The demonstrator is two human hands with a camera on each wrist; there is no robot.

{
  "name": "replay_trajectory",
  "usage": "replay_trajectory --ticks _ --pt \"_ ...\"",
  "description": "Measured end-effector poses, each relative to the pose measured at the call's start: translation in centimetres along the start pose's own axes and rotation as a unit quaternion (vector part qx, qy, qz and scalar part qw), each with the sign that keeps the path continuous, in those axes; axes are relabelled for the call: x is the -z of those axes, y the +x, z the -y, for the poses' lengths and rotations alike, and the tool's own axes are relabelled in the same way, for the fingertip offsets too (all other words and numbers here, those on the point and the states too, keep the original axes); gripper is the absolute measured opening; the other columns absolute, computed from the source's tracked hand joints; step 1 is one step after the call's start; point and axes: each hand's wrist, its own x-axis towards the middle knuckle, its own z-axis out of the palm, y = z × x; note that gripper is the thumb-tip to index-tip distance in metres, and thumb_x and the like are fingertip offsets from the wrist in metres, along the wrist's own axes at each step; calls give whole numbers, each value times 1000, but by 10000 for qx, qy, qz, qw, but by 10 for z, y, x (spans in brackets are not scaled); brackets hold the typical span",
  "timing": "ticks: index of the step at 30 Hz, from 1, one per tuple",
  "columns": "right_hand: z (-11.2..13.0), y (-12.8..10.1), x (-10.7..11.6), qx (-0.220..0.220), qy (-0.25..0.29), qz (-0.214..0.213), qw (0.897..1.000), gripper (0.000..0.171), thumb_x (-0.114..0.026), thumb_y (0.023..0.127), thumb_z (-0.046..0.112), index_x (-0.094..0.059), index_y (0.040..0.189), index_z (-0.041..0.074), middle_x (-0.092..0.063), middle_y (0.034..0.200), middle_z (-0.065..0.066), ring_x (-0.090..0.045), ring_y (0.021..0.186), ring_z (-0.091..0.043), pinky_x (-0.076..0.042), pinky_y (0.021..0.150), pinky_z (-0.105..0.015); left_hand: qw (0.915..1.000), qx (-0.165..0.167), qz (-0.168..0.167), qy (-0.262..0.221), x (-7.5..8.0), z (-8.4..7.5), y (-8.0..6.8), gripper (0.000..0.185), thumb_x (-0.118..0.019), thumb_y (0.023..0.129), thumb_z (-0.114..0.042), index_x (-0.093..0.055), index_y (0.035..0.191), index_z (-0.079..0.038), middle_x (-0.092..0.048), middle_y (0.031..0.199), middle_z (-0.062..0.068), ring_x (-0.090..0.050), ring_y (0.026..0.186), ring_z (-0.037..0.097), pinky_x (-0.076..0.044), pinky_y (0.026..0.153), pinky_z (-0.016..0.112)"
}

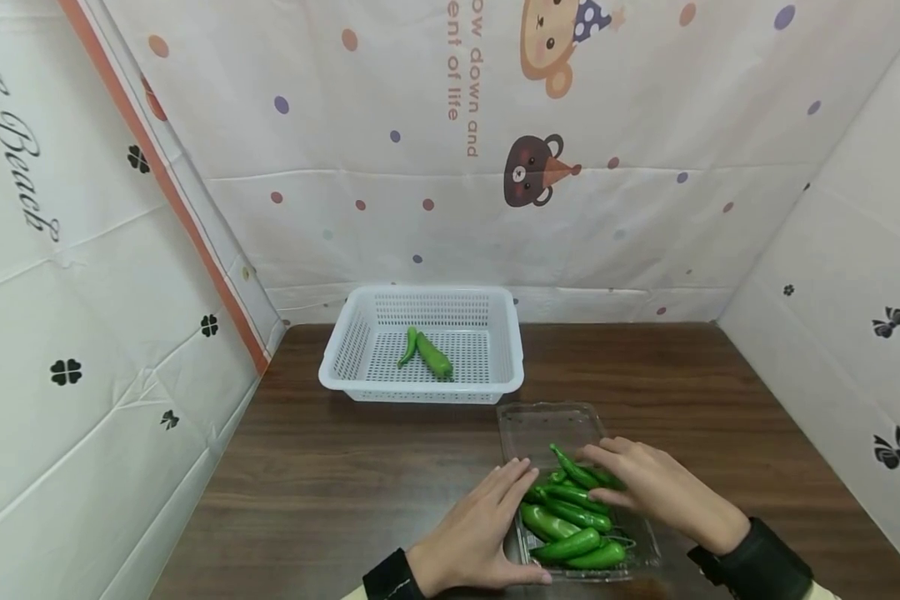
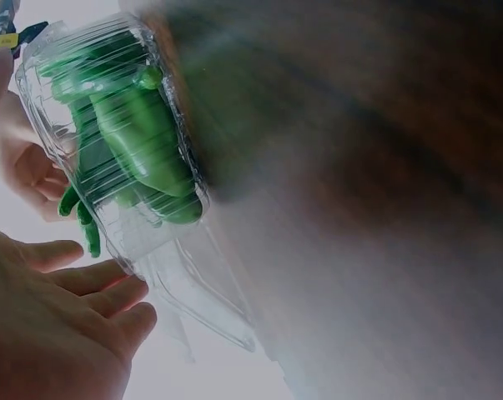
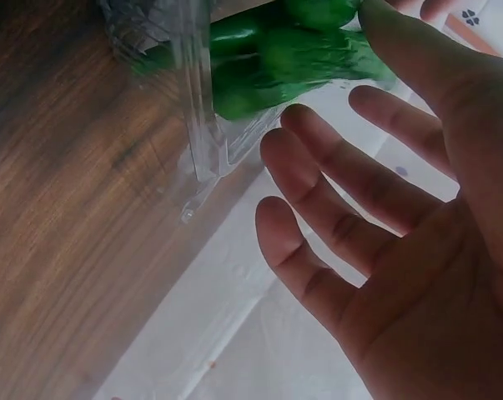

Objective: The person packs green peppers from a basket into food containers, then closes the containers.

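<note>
I see the clear plastic tray (image 1: 528, 429) of green peppers (image 1: 570, 521) sitting at the near edge of the desk (image 1: 345, 483), a little right of the middle, with its far half bare and the peppers heaped in the near half. My left hand (image 1: 480, 533) lies flat against the tray's left wall, fingers straight and gripping nothing. My right hand (image 1: 648, 483) reaches over from the right with relaxed fingers, its fingertips just at the top pepper (image 1: 573, 471); I cannot tell whether they touch it, and nothing is pinched. Toward the far edge of the desk stands the white basket (image 1: 360, 342), well apart from the tray, with two peppers (image 1: 427, 354) lying in it. Judging by that, I reckon the moving of peppers from tray to basket has barely begun: two across, most of a heap left. The head view alone shows the basket and both hands together. The left wrist view shows the tray's (image 2: 163, 275) ribbed underside and peppers (image 2: 134, 142) pressed against the wall. The right wrist view shows the open palm (image 3: 401, 225) and spread fingers (image 3: 334, 175) beside the tray's corner (image 3: 197, 108).
</note>
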Motion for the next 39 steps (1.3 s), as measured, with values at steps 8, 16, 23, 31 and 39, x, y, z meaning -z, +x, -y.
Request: replay_trajectory --ticks 8,16,23,31,39 --pt "1 -4 -2 -6 108 -46 9999 35 -76 93 23 -69 127 18 -67 114 0 -69 95 -16 -58 76 -32 9999 1 61 134 -2 2 1 114 -65 85 -74 -18 164 -6 -28 165 19 -34 150 33 -32 121 43" --pt "-2 -7 -4 -217 587 188 9979 37 -78 90 10 -69 126 16 -63 105 6 -62 84 -2 -53 65 -25 9999 31 41 105 -4 4 3 114 -67 84 -74 -20 163 -5 -30 164 19 -33 150 32 -32 121 43" --pt "-3 -10 -9 -357 705 99 9968 36 -76 92 8 -70 126 15 -65 105 6 -63 83 0 -54 64 -23 9999 74 75 71 -5 5 4 113 -67 84 -74 -25 162 -3 -30 165 19 -32 151 31 -32 121 42" --pt "-4 -12 -12 -333 780 38 9964 34 -76 92 8 -71 125 16 -66 106 4 -64 84 -1 -54 64 -24 9999 18 69 89 -5 5 3 113 -69 84 -73 -26 161 -3 -30 164 19 -33 151 30 -32 121 42" --pt "-4 -10 -12 -358 735 32 9966 33 -76 91 9 -72 123 15 -66 105 4 -64 84 -1 -54 63 -24 9999 35 90 84 -5 5 3 113 -68 84 -73 -26 161 -3 -30 164 19 -32 151 30 -31 122 42"
